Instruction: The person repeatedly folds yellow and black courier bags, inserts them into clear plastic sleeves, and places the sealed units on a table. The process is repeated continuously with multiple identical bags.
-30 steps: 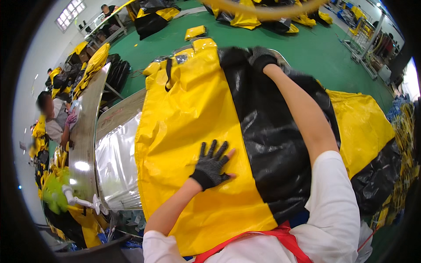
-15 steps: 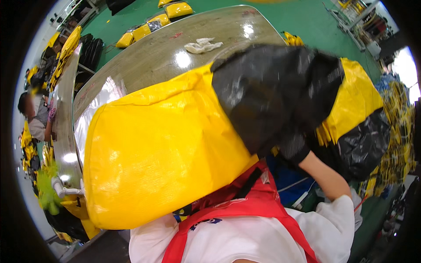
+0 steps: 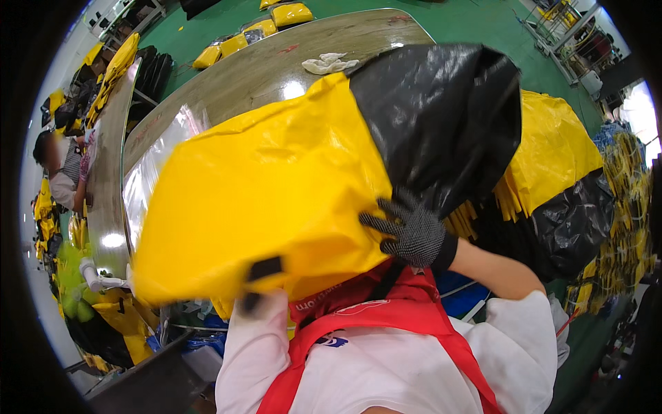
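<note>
A large yellow-and-black bag (image 3: 269,186) of shiny coated fabric is spread before me, its yellow part on the left and its black part on the right. My right hand (image 3: 416,233), in a dark dotted glove, lies on the yellow part near the colour seam, fingers spread. The left sleeve (image 3: 258,338) reaches up to the bag's near edge. Beside that edge are a blurred black patch (image 3: 265,268) and another dark blur; the fingers of my left hand cannot be made out. Part of the table (image 3: 227,93) lies beneath the bag.
Crumpled white gloves (image 3: 329,63) lie on the table's far part, clear plastic sheets (image 3: 162,162) at its left. A stack of yellow-and-black pieces (image 3: 555,162) stands at the right. Packed yellow bundles (image 3: 258,29) sit on the floor beyond. A person (image 3: 65,162) works at the left.
My right hand has come out from around the black part onto the yellow part, fingers spreading. The bag's near left edge has lifted away from me, and the black part has shifted up.
</note>
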### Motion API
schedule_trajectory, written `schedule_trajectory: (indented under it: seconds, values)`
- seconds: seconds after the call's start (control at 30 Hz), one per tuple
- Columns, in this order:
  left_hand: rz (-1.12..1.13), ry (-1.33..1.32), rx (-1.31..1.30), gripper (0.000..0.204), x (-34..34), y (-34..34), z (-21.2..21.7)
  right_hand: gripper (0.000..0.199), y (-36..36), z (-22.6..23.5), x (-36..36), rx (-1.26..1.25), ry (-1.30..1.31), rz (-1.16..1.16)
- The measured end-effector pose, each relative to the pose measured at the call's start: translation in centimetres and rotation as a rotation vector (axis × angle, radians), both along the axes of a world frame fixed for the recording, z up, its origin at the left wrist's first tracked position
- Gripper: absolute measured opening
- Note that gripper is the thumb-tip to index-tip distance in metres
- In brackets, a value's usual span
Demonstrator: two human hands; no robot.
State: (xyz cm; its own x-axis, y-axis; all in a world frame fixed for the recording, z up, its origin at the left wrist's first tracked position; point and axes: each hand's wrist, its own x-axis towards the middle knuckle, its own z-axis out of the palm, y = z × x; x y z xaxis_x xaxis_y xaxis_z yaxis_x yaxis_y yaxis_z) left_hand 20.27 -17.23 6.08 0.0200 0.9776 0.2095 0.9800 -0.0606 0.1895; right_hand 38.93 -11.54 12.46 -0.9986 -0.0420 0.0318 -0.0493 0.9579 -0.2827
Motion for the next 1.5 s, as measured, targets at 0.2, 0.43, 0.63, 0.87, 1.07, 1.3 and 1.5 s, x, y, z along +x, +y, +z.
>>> schedule_trajectory:
  seconds: [0.2,0.43,0.63,0.87,1.07,1.3,1.5]
  values:
    - [0.129,-0.15,-0.216,0.05,-9.2,-11.6,1.2,0.031,1.0,-4.9,1.7,-0.002,-0.024,0.126]
    - [1.068,-0.201,-0.381,0.045,-25.8,-28.8,12.0,0.054,-1.0,-2.2,-1.1,0.185,-0.407,0.151]
    - [0.409,0.097,-0.287,0.083,-8.4,-8.4,7.3,0.048,4.2,9.5,-8.7,-0.429,0.106,-0.045]
    - [0.504,0.261,-0.25,0.086,-8.0,-17.5,-0.7,0.073,17.8,-5.2,-0.5,0.427,0.062,-0.703]
    - [0.616,0.264,-0.305,0.085,-8.8,-22.4,-1.5,0.074,17.3,1.5,-3.7,0.393,-0.251,-0.74]
    - [0.536,0.25,-0.278,0.084,-9.6,-21.7,-1.4,0.079,22.0,-5.9,-1.5,0.398,-0.079,-0.819]
    - [0.565,0.261,-0.341,0.086,-9.7,-22.8,-1.9,0.044,4.3,-4.3,5.5,-0.094,0.356,-0.122]
